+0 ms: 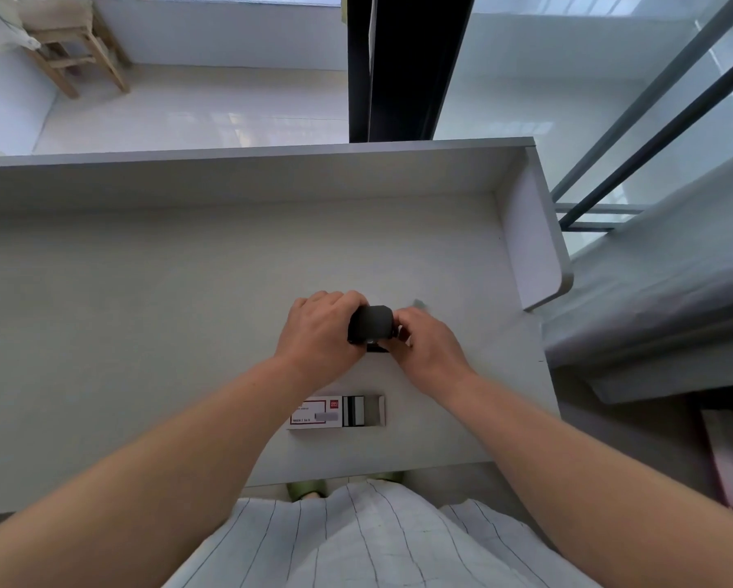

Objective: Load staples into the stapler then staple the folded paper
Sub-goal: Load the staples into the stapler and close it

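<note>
A black stapler (372,323) sits in the middle of the white desk (144,290). My left hand (320,328) wraps around its left side and grips it. My right hand (426,345) is at the stapler's right end with its fingers pinched against it; what the fingertips hold is hidden. A small staple box (337,411) lies open nearer to me, with grey staple strips showing in its right half. A small grey blurred thing (419,303) lies just beyond my right hand. I see no folded paper in view.
The desk has a raised back wall (250,163) and a raised right side panel (538,239). A bed with grey sheets (653,290) stands to the right. A wooden chair (68,44) stands on the floor at the far left.
</note>
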